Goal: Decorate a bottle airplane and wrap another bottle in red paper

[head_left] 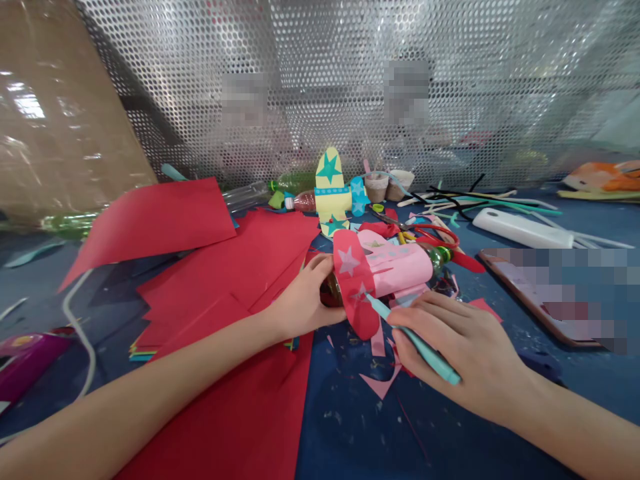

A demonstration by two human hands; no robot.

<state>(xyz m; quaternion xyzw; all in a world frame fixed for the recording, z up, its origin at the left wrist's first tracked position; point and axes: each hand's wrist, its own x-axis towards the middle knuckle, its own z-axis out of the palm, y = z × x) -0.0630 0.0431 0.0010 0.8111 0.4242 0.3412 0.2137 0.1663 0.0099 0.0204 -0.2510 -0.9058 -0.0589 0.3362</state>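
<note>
In the middle of the head view lies a bottle wrapped in pink paper (pixel 407 267), its green cap (pixel 443 255) pointing right. Across its left part runs a rounded red paper strip (pixel 357 310) with pale stars. My left hand (pixel 307 297) is closed around the bottle's left end, thumb below and fingers above. My right hand (pixel 455 353) holds a light blue-green pen (pixel 425 350), slanted, with its tip at the lower star (pixel 361 292) on the red strip. Part of the bottle is hidden by the paper and my left hand.
Red paper sheets (pixel 215 267) spread on the left. Behind stand a yellow paper shape (pixel 330 180) with green stars and small pots (pixel 376 187). Red-handled scissors (pixel 435 233), a white glue gun (pixel 520 227) and a phone (pixel 545 293) lie right. Pink scraps (pixel 383 383) litter the blue table (pixel 350 440).
</note>
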